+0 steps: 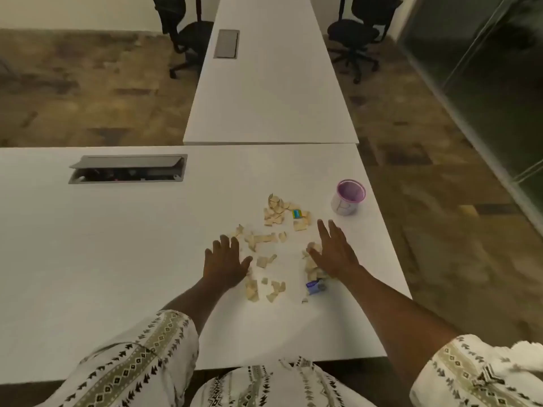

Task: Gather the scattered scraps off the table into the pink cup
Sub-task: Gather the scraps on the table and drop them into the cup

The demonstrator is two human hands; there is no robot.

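Several tan scraps (274, 211) lie scattered over the white table (117, 245), along with a small blue-green piece (296, 213) and a purple scrap (315, 287). The pink cup (348, 197) stands upright near the table's right edge, beyond the scraps. My left hand (224, 261) rests flat on the table at the left side of the scatter, fingers spread. My right hand (335, 249) lies flat on the right side, fingers apart, over some scraps by its palm. Neither hand holds anything.
An open cable box (129, 168) is set into the table at the far left. A second white table (270, 83) butts against the far edge. Two black office chairs (357, 33) stand beyond, and a glass wall is on the right.
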